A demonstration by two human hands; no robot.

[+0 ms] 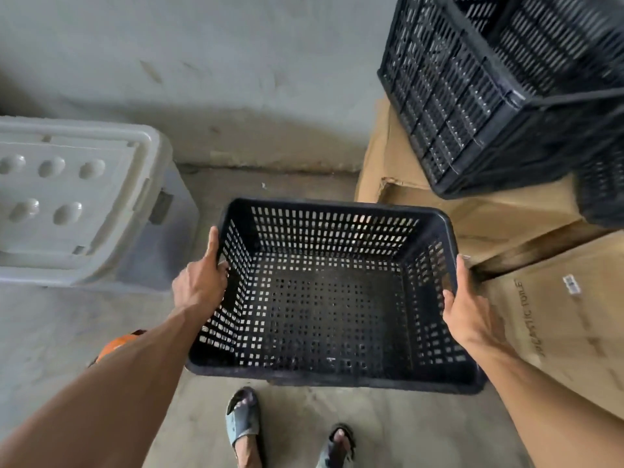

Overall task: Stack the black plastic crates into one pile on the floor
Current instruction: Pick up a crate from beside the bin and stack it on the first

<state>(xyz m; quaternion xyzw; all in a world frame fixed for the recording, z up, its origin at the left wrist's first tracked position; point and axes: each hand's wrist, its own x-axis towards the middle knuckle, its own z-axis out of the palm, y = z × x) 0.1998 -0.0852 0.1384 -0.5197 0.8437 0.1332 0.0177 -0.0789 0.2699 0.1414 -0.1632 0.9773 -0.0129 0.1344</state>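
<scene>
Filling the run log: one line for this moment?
left hand + right hand: gripping black perforated plastic crate | crate: empty | other black crates: on cardboard boxes

Upper crates (pixel 472 96), 1 o'clock: blurred, cut off by top and right edges.
Grey bin (pixel 77 204), 9 o'clock: left part out of view.
Orange object (pixel 116 344), 7 o'clock: mostly hidden behind left forearm; cannot identify.
Box print (pixel 528 315), 3 o'clock: only partly legible.
Right hand (pixel 472 312) fingers: hidden behind held crate (pixel 324 298) wall.
</scene>
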